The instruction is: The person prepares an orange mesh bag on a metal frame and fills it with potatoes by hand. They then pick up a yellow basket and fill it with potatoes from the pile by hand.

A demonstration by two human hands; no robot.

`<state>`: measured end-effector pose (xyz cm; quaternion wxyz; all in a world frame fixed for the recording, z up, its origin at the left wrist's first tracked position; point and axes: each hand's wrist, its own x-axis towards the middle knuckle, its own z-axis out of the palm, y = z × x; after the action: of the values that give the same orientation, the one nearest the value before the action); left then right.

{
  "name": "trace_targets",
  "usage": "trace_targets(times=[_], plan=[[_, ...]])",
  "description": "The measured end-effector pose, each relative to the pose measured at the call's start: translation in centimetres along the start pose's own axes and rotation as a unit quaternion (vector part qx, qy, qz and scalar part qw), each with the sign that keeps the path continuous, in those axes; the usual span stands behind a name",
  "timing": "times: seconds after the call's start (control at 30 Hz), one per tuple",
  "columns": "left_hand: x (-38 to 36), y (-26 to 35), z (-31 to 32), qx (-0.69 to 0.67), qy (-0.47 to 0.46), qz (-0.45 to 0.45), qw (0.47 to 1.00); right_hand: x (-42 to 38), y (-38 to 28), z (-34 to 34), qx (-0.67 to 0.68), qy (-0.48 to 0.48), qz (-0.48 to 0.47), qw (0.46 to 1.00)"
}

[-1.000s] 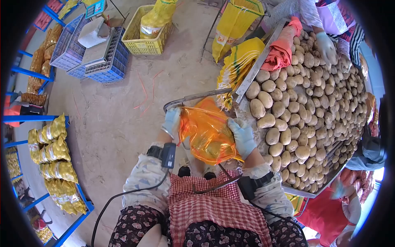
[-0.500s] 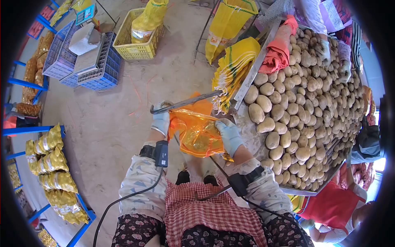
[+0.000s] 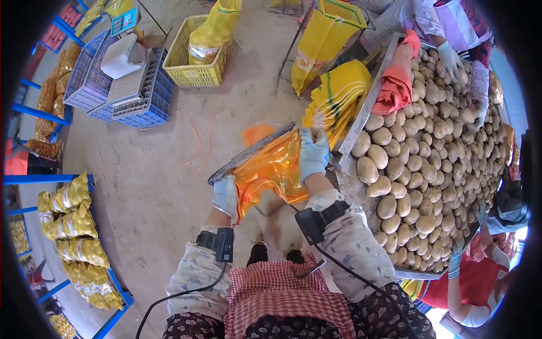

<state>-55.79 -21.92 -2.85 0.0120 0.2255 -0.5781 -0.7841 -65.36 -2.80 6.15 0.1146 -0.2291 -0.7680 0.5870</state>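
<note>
So the orange bag [image 3: 275, 162] is stretched out along the dark metal bar [image 3: 253, 152], in front of the person and just left of the desk [image 3: 355, 129]; the right hand [image 3: 314, 152] has a bunched grip on its far end, the left hand [image 3: 226, 195] looks closed on the near edge; imo it could rip if both pull too hard; a loose left pinch might let that edge slip.

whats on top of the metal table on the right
Loose potatoes spread across the metal table, and a bunched red cloth lies by its rim. The surface under most potatoes, and anything beneath the cloth, is hidden.
</note>
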Motion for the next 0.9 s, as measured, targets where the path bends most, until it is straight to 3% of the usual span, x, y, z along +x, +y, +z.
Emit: trace_targets(times=[0.07, 0.2, 0.23, 0.33, 0.37, 0.47, 0.53, 0.63, 0.7, 0.77, 0.8, 0.87, 0.9], plan=[[-0.1, 0.0, -0.1, -0.026, 0.031, -0.02, 0.999, 1.2, 1.3, 0.4, 0.008, -0.015, 0.035, 0.999], [-0.9, 0.6, -0.5, 0.028, -0.014, -0.037, 0.999, 1.5, 4.3, 0.5, 0.096, -0.064, 0.122, 0.986], [-0.4, 0.1, -1.2, -0.026, -0.024, -0.094, 0.995, 1.4, 5.4, 0.4, 0.094, -0.062, 0.121, 0.986], [-0.4, -0.2, -1.7, -0.112, -0.019, -0.203, 0.972, 1.1, 8.6, 0.6, -0.118, -0.023, 0.028, 0.992], [-0.7, 0.1, -1.7, -0.142, 0.0, -0.256, 0.956, 1.7, 9.0, 0.4, -0.117, -0.022, 0.028, 0.993], [-2.2, 3.2, -0.3, -0.152, -0.004, -0.22, 0.964, 2.0, 3.9, 0.6, -0.048, -0.043, 0.067, 0.996], [-2.0, 1.8, -1.0, -0.131, -0.018, -0.189, 0.973, 2.5, 3.5, 1.3, -0.007, 0.039, -0.053, 0.998], [-1.4, -0.7, -2.1, -0.105, -0.052, -0.143, 0.983, 2.9, 1.3, 1.2, 0.035, -0.024, 0.017, 0.999], [-1.1, -1.3, -2.3, -0.1, -0.07, -0.124, 0.985, 2.5, 2.9, 1.1, -0.006, -0.054, 0.033, 0.998], [-1.2, -0.4, -1.9, -0.112, -0.029, -0.176, 0.978, 2.7, 9.8, 2.0, -0.32, -0.017, 0.007, 0.947], [-1.6, 0.9, -1.2, -0.114, -0.03, -0.177, 0.977, 2.1, 9.5, 2.0, -0.321, -0.015, 0.006, 0.947], [-2.8, 3.8, 0.3, -0.089, -0.023, -0.179, 0.98, 0.1, 8.1, 1.9, -0.133, -0.002, 0.011, 0.991], [-2.4, 3.0, -0.6, -0.086, -0.027, -0.18, 0.979, -0.5, 7.8, 1.5, -0.132, 0.003, 0.013, 0.991]])
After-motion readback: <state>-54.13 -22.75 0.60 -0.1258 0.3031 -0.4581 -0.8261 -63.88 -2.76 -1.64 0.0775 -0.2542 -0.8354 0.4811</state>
